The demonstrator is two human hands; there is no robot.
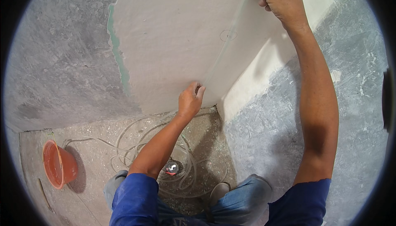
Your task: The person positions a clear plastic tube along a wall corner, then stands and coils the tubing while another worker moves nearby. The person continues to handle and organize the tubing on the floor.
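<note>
A clear plastic hose (pixel 229 40) runs slantwise across the pale plastered wall (pixel 173 40), between my two hands. High at the upper right, my right hand (pixel 284 0) pinches it with curled fingers, and a bend of hose shows at the top edge beside it. Lower and nearer the middle, my left hand (pixel 191 100) is closed round its lower stretch, close to the wall. Loose coils (pixel 136 154) of the clear hose lie on the floor below my left forearm. A small pencil-like circle (pixel 227 35) is drawn on the wall, beside the hose.
An orange bucket (pixel 68 164) with a wire handle stands at the left, and one hose length runs toward it. A round, shiny clear object (pixel 171 168) lies among the coils near my feet. Rough grey walls (pixel 268 139) flank the plastered patch. Debris dots the concrete floor (pixel 99 201).
</note>
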